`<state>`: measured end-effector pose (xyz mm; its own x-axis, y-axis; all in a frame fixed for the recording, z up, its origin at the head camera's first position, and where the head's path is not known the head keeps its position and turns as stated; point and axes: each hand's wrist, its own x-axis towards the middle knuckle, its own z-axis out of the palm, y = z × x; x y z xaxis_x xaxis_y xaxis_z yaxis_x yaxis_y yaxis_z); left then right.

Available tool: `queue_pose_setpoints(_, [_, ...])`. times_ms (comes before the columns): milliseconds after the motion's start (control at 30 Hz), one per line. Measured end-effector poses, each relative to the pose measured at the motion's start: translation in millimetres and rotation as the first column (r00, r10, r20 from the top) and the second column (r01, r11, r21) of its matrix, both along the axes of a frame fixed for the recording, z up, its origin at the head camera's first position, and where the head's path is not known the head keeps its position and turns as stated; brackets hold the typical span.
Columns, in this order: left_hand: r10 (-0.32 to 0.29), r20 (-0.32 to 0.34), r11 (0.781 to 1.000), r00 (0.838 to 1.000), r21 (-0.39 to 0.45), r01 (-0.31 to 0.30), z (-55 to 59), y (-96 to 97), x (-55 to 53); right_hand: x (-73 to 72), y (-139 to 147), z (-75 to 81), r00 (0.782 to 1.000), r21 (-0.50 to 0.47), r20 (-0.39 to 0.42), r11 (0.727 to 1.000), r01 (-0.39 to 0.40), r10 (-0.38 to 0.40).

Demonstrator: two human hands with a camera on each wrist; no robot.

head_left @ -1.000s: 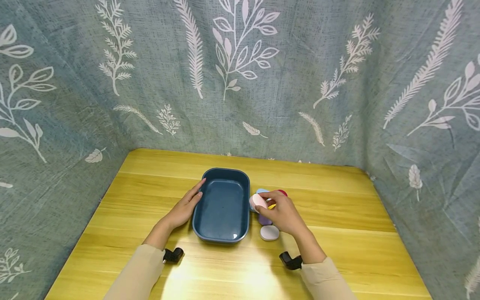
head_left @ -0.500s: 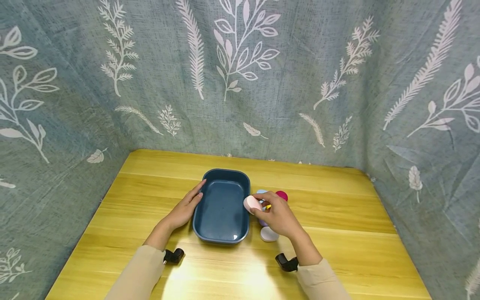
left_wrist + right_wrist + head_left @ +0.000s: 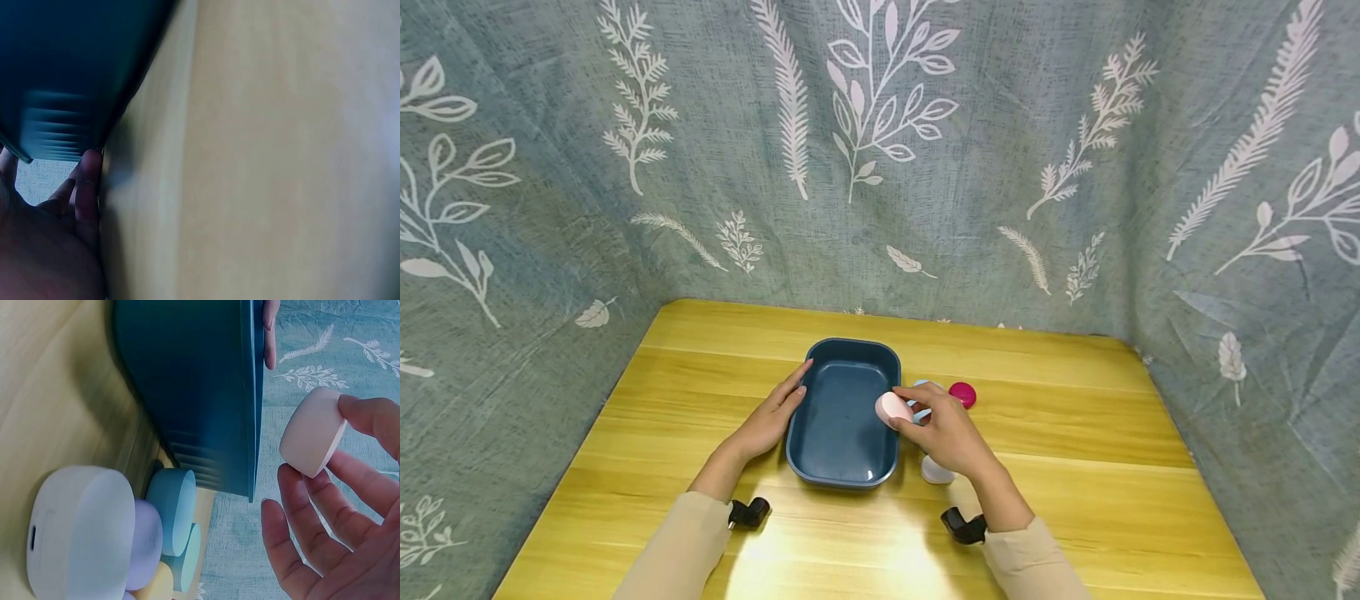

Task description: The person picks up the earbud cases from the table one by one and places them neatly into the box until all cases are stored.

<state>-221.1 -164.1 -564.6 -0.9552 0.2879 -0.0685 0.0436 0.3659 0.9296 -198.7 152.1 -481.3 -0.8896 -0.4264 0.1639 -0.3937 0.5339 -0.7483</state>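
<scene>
In the head view, my left hand (image 3: 763, 427) rests along the left side of a dark blue rectangular tray (image 3: 797, 473), fingers fairly straight against its wall and rim. My right hand (image 3: 947, 433) pinches a small pale pink rounded case-like block (image 3: 315, 432) between thumb and fingers, above the tray's right rim. Beside the tray's right wall, the right wrist view shows a whitish rounded case (image 3: 81, 531) with a dark slot in its side. Purple (image 3: 145, 544), teal (image 3: 172, 509) and yellow (image 3: 156, 584) rounded pieces cluster behind it. The right hand partly hides this group in the head view.
A crimson round piece (image 3: 962, 395) lies right of the group on the wooden table (image 3: 1075, 467). A leaf-patterned curtain (image 3: 955, 208) surrounds the table's back and sides. Black wrist cameras (image 3: 749, 512) sit by both cuffs.
My right hand has carried the pale pink block leftward, from over the group of pieces to the tray's right rim. More of the crimson piece shows. The left hand stays on the tray.
</scene>
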Motion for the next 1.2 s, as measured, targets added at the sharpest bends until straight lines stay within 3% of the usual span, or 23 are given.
queue_pose_setpoints(633, [-0.008, -0.007, 1.000, 1.000, -0.012, 0.008, -1.3, -1.1, 1.9, 3.1, -16, -4.0, 0.997, -0.007, 0.061, 0.998, -0.055, 0.056])
queue_pose_setpoints(1200, [-0.002, -0.013, 1.000, 1.000, -0.013, 0.002, 0.3, -0.6, -0.3, 5.1, -26, -3.5, 0.998, 0.098, 0.039, 0.994, -0.058, 0.054])
